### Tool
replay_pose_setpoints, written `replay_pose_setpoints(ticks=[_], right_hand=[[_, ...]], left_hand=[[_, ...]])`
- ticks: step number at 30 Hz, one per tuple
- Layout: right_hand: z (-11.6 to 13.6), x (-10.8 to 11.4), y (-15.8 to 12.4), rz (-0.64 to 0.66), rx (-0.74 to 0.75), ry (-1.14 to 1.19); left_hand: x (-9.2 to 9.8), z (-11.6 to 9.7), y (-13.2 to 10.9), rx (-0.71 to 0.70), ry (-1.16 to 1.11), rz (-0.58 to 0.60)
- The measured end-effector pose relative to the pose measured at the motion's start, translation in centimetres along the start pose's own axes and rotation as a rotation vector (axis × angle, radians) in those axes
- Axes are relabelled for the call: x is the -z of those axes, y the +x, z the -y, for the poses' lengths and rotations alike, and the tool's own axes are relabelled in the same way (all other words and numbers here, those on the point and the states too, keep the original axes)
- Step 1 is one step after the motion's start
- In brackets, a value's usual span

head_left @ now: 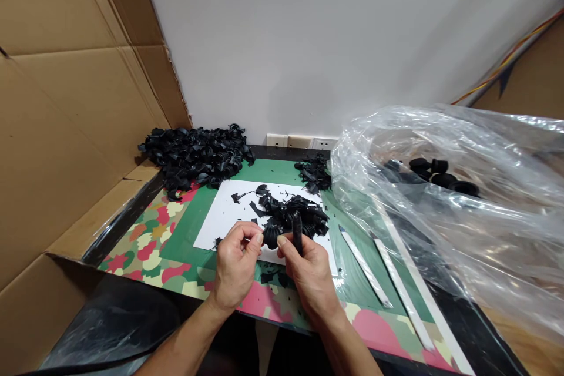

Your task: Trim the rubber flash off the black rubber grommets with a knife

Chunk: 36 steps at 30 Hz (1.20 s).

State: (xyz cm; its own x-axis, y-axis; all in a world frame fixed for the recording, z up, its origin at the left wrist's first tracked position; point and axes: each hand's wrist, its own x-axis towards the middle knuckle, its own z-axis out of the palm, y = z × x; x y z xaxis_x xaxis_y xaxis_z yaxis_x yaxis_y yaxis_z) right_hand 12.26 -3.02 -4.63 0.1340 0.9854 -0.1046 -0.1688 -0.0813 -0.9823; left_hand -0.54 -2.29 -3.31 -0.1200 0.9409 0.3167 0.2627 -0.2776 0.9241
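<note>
My left hand [235, 261] pinches a small round black rubber part [269, 237] between thumb and fingers, over the near edge of a white sheet [220, 217]. My right hand [304, 267] is closed round a dark-handled tool [297, 232] that points up beside the part. Just beyond the hands, a heap of black rubber trimmings [293, 214] lies on the sheet.
A large pile of black rubber scraps [196, 155] sits at the back left, a smaller one [315, 173] at the back middle. A clear plastic bag [462, 200] holding black round parts [434, 173] fills the right. Two white blades [365, 267] lie on the green mat. Cardboard walls stand left.
</note>
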Motion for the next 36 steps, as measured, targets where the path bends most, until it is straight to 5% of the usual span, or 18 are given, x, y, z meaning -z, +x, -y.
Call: replay_pose_setpoints(ticks=[5,9,16,19,27,36], right_hand=[[0.7,-0.1,-0.2,-0.095,0.271,-0.177],[1.4,-0.5,-0.5,-0.024,0.464,-0.195],[2.4,1.2,-0.1,-0.176,0.440,-0.076],[2.7,2.3,0.0,-0.126,0.436,-0.070],[2.8,1.6,-0.2,0.032,0.101,0.185],[2.0,1.2,-0.3,0.023,0.141,0.155]], left_hand=[[0.0,-0.1,0.0,-0.165,0.164,-0.016],[0.0,-0.2,0.0,-0.217,0.232,-0.022],[0.2,-0.2,0.0,-0.238,0.275,-0.039],[0.3,-0.1,-0.1,-0.236,0.296,-0.047],[0.3,-0.1,-0.4,-0.307,0.354,-0.022],[0.1,0.0,-0.7,-0.299,0.368,0.014]])
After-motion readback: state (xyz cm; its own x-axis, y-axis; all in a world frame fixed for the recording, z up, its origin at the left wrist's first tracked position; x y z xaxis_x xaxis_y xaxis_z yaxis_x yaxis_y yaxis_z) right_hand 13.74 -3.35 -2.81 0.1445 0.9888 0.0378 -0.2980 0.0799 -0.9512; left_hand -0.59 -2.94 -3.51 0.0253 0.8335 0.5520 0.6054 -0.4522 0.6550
